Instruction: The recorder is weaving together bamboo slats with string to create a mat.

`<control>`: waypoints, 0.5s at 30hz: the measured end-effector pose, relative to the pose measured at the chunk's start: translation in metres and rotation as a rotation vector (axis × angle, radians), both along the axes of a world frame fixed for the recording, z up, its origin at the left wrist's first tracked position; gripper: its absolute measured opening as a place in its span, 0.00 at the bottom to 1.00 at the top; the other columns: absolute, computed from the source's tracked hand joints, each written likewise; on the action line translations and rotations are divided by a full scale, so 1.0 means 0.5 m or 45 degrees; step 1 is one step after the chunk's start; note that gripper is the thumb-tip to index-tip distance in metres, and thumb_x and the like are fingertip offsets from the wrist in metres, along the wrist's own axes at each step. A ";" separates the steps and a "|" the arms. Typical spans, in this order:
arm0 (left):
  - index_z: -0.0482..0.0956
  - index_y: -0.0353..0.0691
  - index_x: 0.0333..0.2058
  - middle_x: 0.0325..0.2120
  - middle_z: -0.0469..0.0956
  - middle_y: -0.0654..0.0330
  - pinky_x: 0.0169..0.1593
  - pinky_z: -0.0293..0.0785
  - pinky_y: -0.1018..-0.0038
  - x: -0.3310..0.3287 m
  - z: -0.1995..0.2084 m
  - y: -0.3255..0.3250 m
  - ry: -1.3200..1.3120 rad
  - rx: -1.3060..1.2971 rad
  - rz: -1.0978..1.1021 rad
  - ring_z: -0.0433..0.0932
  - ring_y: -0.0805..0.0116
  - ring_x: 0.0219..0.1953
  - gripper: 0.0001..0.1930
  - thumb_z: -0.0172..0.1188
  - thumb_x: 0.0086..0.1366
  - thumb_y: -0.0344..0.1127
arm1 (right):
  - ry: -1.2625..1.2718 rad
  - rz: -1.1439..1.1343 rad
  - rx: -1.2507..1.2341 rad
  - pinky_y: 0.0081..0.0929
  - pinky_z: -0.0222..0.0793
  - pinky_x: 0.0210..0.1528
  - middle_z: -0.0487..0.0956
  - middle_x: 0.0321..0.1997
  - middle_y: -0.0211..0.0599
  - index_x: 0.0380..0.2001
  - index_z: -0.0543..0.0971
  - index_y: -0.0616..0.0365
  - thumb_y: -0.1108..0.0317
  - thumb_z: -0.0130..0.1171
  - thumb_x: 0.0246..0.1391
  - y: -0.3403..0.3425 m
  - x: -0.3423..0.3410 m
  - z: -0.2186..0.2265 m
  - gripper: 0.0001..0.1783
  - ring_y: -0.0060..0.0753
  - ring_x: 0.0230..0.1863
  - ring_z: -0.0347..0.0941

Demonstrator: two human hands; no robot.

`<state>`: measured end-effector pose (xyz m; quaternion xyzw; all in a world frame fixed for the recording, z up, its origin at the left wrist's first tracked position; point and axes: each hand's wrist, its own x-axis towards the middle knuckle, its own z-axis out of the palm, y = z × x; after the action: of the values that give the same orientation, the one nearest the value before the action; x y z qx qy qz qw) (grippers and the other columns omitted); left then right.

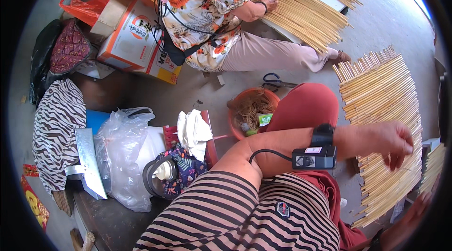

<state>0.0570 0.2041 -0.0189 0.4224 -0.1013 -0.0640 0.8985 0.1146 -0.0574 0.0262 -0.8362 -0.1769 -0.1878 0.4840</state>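
Note:
My left hand [398, 145] reaches across to the right, over a mat of thin straw-coloured sticks [379, 95] laid side by side. Its fingers are curled and drawn together; a faint thin strand seems to run by the fingertips, but what they hold is not clear. A black device [314, 158] is strapped on this forearm. At the dark lower right rim is my right hand [414, 218], beside the mat's near edge, with its fingers partly lost in shadow. Left of my red-clad knee [306, 105] stands an orange basin [235, 114] with tangled brown fibre and a green packet.
Opposite, a person in a flowered shirt [202, 20] handles another stick mat [306, 13]. Scissors [278, 81] lie behind the basin. To the left are a clear plastic bag [125, 157], a flowered bag [186, 168], a white cloth [193, 133], cartons [129, 39] and a zebra-striped cloth [59, 124].

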 end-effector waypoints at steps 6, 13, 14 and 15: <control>0.73 0.33 0.29 0.14 0.73 0.60 0.18 0.68 0.81 0.053 0.034 0.058 0.113 0.075 0.418 0.71 0.74 0.14 0.09 0.49 0.64 0.33 | 0.649 0.458 0.628 0.09 0.58 0.29 0.74 0.37 0.31 0.51 0.69 0.62 0.64 0.44 0.64 -0.100 0.176 -0.141 0.17 0.11 0.27 0.64; 0.77 0.32 0.23 0.12 0.73 0.53 0.23 0.71 0.71 0.095 0.083 0.066 -0.243 1.081 0.860 0.72 0.64 0.14 0.13 0.52 0.61 0.34 | 0.614 0.068 0.432 0.09 0.57 0.26 0.75 0.34 0.31 0.42 0.73 0.58 0.64 0.48 0.62 -0.149 0.098 -0.201 0.11 0.10 0.23 0.64; 0.77 0.32 0.23 0.12 0.73 0.53 0.23 0.71 0.71 0.110 0.083 0.061 -0.251 1.088 0.864 0.72 0.64 0.14 0.13 0.52 0.61 0.34 | 0.609 0.073 0.440 0.09 0.57 0.26 0.75 0.34 0.31 0.42 0.73 0.58 0.64 0.48 0.62 -0.156 0.108 -0.193 0.11 0.10 0.23 0.64; 0.77 0.32 0.22 0.15 0.74 0.50 0.25 0.72 0.69 0.130 0.082 0.054 -0.492 1.235 1.034 0.74 0.60 0.17 0.12 0.52 0.59 0.34 | 0.592 0.117 0.314 0.09 0.57 0.26 0.75 0.37 0.32 0.39 0.74 0.58 0.64 0.49 0.62 -0.166 0.120 -0.179 0.09 0.10 0.23 0.64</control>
<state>0.1220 0.2311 0.0222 0.7876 -0.0530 0.3183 0.5249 0.1747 -0.1402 -0.0633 -0.7828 -0.0747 0.0112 0.6177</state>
